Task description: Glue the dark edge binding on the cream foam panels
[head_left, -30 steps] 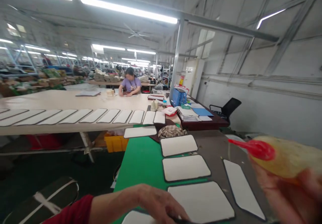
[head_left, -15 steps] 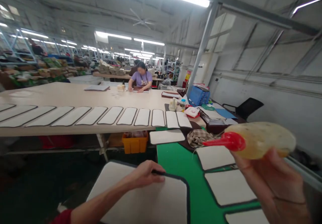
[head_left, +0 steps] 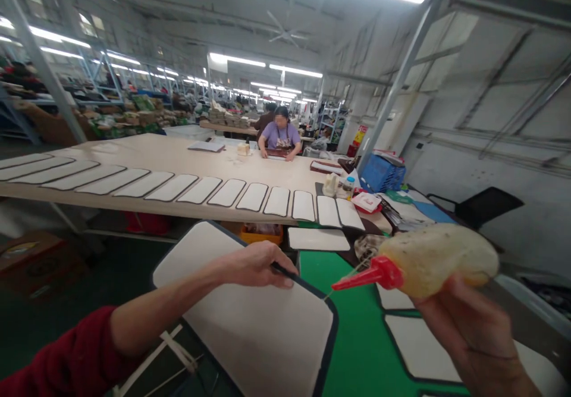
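Note:
My left hand (head_left: 256, 264), in a red sleeve, is closed on the far edge of a white panel with a dark border (head_left: 250, 319) and holds it up off the green mat (head_left: 357, 349). At the right, my right hand (head_left: 464, 331) grips a yellowish squeeze bottle with a red nozzle (head_left: 428, 261). The nozzle points left toward the panel's right corner, and a thin thread of glue hangs from its tip.
More white panels (head_left: 419, 343) lie on the green mat to the right. A long beige table (head_left: 169, 159) carries a row of several such panels. A person in purple sits at its far end. A blue basket (head_left: 382, 175), an orange crate (head_left: 259, 234) and a black chair (head_left: 486, 203) stand around.
The view swung left and up. My left hand lifted a panel off the mat and carried it left. The bottle in my right hand moved left, toward the panel.

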A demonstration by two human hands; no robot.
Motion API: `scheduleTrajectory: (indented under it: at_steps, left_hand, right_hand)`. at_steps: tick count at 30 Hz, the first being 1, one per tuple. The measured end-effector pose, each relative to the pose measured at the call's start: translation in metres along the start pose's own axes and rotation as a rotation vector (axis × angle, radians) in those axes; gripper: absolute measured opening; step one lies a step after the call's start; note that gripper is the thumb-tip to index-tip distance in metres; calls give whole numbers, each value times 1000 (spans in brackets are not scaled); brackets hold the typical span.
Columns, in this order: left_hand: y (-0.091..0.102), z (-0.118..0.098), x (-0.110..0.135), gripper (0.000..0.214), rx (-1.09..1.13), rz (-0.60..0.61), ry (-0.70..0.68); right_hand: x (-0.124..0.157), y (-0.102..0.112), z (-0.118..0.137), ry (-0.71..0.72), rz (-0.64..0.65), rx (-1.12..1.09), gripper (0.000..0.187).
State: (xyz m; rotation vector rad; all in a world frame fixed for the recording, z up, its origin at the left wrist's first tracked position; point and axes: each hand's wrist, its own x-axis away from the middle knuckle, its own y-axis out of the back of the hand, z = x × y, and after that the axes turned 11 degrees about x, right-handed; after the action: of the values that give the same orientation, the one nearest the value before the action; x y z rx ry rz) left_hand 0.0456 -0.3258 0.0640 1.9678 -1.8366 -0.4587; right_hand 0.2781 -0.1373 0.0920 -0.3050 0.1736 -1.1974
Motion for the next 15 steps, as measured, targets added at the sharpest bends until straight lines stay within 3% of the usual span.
scheduleTrajectory:
  at_steps: [7,10,15]
  left_hand:
    - [1,-12,15,22,31,69,49]
    - [10,-11,17,21,45,99,44]
    - [34,2,16,21,75,171,23]
  right_hand:
    - [4,3,-1,-74,-53,27,72]
    - [4,-1,-6,-74,-54,31,68]
    - [5,-15,-15,-120,-106,91,78]
